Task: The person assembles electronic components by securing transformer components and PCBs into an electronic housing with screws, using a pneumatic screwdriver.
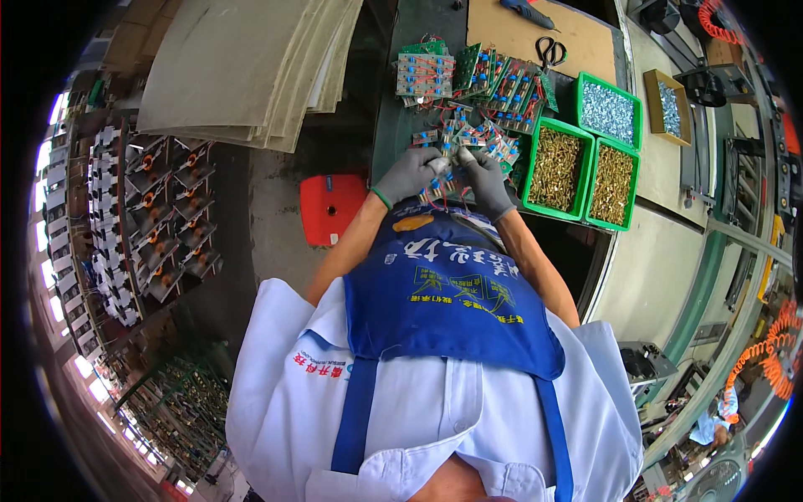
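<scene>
At the bench's (391, 125) near edge, the gloved left hand (405, 177) seems to pinch a small circuit board (437, 192), probably light, stiff, fragile, best held by its edges; the right hand's (487, 181) grip is unclear. Farther lie piled boards (425, 77).

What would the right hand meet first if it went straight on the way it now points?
The right hand would probably meet the circuit boards just ahead of it; depth is unclear here.

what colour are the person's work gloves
Grey, on both the left hand and the right hand; best seen in the head view.
</scene>
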